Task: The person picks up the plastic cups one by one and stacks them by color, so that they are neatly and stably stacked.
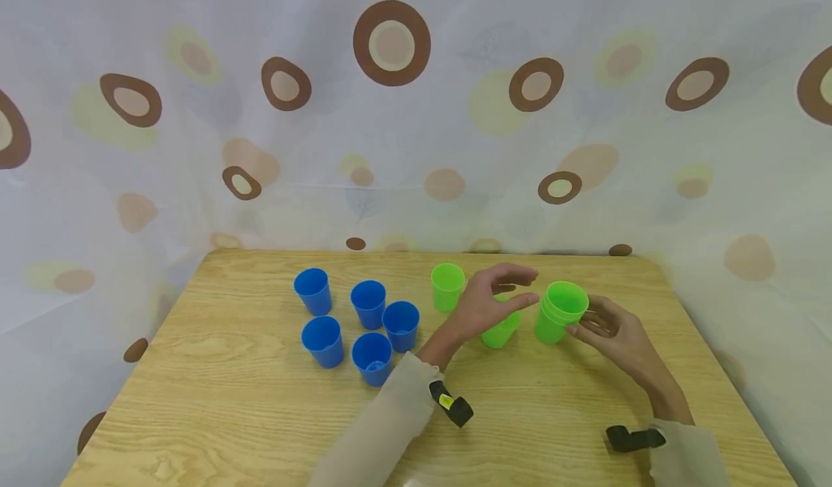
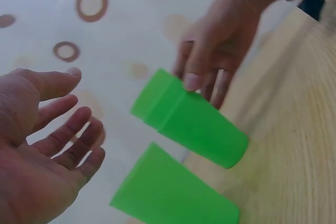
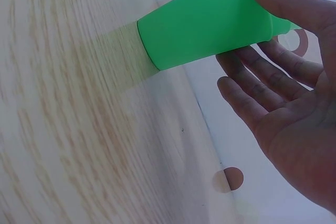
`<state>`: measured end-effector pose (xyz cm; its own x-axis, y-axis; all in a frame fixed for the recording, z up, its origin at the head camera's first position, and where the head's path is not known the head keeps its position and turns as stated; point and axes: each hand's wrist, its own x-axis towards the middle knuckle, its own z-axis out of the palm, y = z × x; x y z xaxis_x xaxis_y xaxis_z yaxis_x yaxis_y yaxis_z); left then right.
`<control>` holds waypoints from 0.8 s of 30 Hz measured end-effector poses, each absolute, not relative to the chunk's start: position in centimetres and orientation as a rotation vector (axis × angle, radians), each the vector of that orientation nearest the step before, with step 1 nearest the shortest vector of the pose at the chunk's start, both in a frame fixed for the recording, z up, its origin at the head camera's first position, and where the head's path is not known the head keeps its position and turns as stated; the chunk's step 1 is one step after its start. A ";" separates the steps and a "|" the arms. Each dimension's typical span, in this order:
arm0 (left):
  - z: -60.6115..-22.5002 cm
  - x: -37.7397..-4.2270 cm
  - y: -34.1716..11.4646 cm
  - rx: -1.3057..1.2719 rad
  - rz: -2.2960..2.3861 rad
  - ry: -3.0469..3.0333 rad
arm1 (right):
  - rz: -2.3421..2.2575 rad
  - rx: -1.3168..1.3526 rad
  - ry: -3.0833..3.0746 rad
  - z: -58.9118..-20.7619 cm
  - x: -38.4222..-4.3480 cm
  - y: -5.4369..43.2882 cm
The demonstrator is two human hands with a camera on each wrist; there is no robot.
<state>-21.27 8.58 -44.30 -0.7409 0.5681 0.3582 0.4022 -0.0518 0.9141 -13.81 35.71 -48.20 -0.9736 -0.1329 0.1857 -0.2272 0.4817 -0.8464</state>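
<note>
My right hand [image 1: 617, 337] holds a nested stack of green cups [image 1: 554, 322] near its rims, thumb on the near side and fingers behind. In the right wrist view the stack [image 3: 205, 24] stands with its base at the wooden table. Over a single green cup [image 1: 499, 334] hovers my left hand [image 1: 484, 300], fingers spread apart and holding nothing. That left hand [image 2: 47, 145] shows its palm in the left wrist view, beside the single cup [image 2: 168, 187] and the stack. Farther back stands another green cup [image 1: 447, 290], upright.
Several blue cups [image 1: 323, 342] stand upright in a loose group on the left half of the wooden table [image 1: 214, 400]. A patterned curtain [image 1: 325, 133] hangs behind the table's back edge and along its sides.
</note>
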 end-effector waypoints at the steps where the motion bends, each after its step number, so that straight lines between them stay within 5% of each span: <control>1: -44.2 -21.3 8.2 1.047 1.933 2.064 | 1.515 0.319 -2.624 -48.2 -13.9 35.7; 24: -46.8 -19.6 4.6 0.940 1.882 2.241 | 1.505 0.330 -2.608 -48.1 -13.7 36.5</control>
<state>-19.59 4.65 -46.80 -0.8111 0.4864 0.3248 0.4040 0.0643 0.9125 -13.66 36.50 -48.07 -0.9699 -0.1314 0.2048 -0.2431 0.4840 -0.8406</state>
